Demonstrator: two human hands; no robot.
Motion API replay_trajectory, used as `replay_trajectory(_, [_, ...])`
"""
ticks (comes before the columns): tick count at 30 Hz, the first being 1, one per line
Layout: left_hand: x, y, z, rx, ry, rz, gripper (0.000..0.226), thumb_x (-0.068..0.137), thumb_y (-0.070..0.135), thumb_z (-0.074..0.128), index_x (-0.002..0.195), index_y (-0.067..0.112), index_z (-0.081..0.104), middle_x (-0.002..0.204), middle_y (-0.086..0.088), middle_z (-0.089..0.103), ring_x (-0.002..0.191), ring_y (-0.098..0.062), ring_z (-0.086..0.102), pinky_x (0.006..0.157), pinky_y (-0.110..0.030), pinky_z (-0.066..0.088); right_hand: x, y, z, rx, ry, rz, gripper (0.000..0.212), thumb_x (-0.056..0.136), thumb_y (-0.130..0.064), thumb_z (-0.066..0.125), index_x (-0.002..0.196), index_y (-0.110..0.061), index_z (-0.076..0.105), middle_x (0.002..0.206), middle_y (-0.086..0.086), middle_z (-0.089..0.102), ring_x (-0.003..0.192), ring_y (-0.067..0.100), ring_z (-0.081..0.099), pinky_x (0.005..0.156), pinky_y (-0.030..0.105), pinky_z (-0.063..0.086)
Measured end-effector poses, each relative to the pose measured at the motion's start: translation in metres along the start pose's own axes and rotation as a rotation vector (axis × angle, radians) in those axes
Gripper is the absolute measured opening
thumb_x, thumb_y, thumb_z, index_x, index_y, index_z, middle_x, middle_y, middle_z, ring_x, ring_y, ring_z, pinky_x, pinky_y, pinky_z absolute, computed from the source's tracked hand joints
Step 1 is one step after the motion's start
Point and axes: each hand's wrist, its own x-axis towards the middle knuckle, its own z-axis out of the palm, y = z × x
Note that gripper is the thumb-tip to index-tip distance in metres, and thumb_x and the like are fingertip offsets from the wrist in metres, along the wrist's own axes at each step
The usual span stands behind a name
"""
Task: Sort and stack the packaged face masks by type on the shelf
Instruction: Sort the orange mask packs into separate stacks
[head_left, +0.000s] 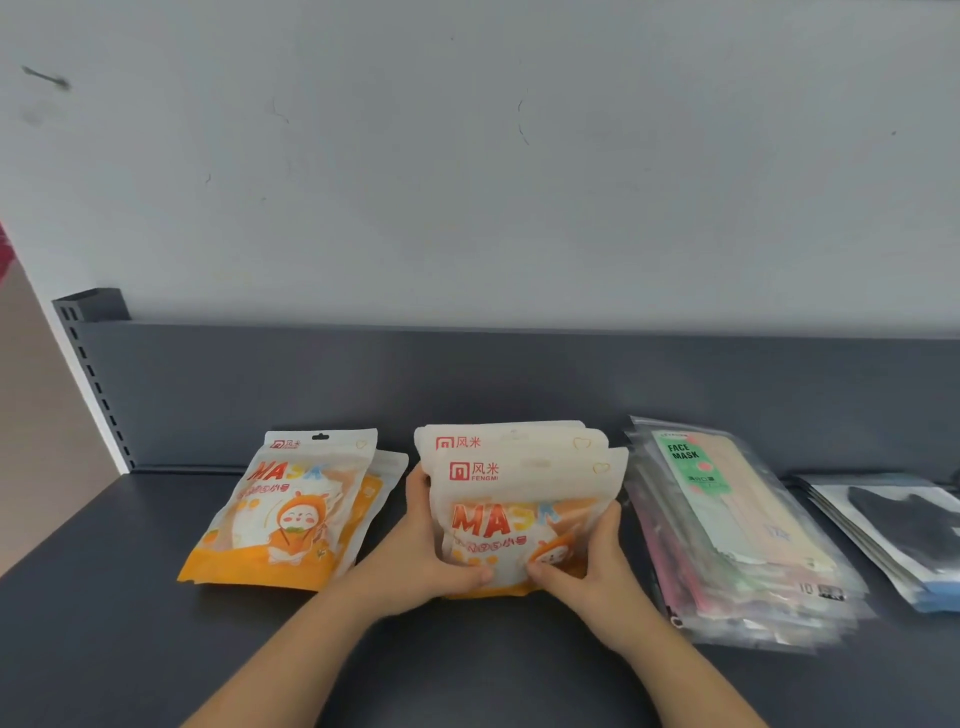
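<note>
Head view: the dark shelf (104, 623) runs wide, with bare surface left of the fingers out to its left edge and more bare room in front of the wrists; a low back panel (519, 379) closes it off beyond the fingertips. Just right of the right fingers lies a fanned stack of clear face-mask packs (737, 540), count unclear, then black-mask packs (893, 525) at the far right. Left of the left fingers lie 2 orange mask pouches (291, 514). The left hand (421, 556) and right hand (587, 566) clasp 2 matching upright pouches (519, 493) between them, thumbs pressed on the front.
</note>
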Motion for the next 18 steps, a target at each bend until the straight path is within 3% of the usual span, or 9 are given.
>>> replay_trajectory(2, [0.004,-0.003,0.001,-0.024,0.028,0.014,0.114,0.074,0.017,0.085,0.145,0.036,-0.002,0.132,0.024,0.043,0.114,0.021,0.049,0.081,-0.009,0.050,0.001,-0.002,0.001,0.024,0.002,-0.005,0.084,0.079,-0.021,0.080,0.132,-0.042,0.018,0.136,-0.014,0.045,0.120,-0.008,0.053,0.090,0.018,0.052])
replay_trajectory(6, [0.008,-0.016,0.000,-0.074,0.057,0.001,0.130,0.067,0.027,0.090,0.150,0.039,-0.010,0.145,0.017,0.039,0.125,0.004,0.051,0.089,-0.014,0.051,0.001,0.000,0.000,0.059,-0.020,-0.004,0.093,0.080,-0.014,0.079,0.138,-0.044,0.013,0.136,-0.019,0.044,0.121,-0.008,0.052,0.087,0.017,0.052])
replay_trajectory(10, [0.012,-0.019,0.005,-0.047,0.044,0.011,0.127,0.070,0.027,0.088,0.151,0.033,-0.011,0.139,0.026,0.037,0.121,0.018,0.046,0.088,-0.011,0.049,0.002,0.005,0.000,0.021,-0.014,0.008,0.092,0.079,-0.017,0.079,0.137,-0.050,0.016,0.141,-0.016,0.043,0.127,-0.001,0.050,0.097,0.027,0.052])
replay_trajectory(13, [0.016,-0.020,0.011,-0.045,0.047,0.015,0.119,0.075,0.026,0.084,0.150,0.034,-0.008,0.139,0.026,0.037,0.120,0.018,0.046,0.087,-0.009,0.048,0.004,0.007,0.001,0.000,0.012,0.012,0.092,0.077,-0.024,0.079,0.140,-0.048,0.016,0.143,-0.014,0.041,0.131,0.003,0.048,0.103,0.038,0.050])
replay_trajectory(16, [0.024,-0.015,0.008,-0.127,0.076,-0.001,0.110,0.073,0.024,0.085,0.149,0.036,0.008,0.137,0.019,0.047,0.122,0.002,0.054,0.089,-0.017,0.053,0.010,-0.002,-0.004,0.040,0.039,0.035,0.087,0.077,-0.024,0.082,0.142,-0.041,0.025,0.139,-0.014,0.049,0.127,0.005,0.053,0.101,0.038,0.052])
replay_trajectory(18, [0.029,-0.005,0.003,-0.208,0.101,-0.062,0.096,0.065,0.039,0.085,0.140,0.043,0.027,0.132,0.017,0.056,0.120,-0.009,0.059,0.094,-0.029,0.054,0.015,-0.009,-0.010,0.094,0.057,0.103,0.084,0.074,-0.034,0.084,0.141,-0.036,0.035,0.133,-0.014,0.058,0.120,0.007,0.060,0.099,0.039,0.053])
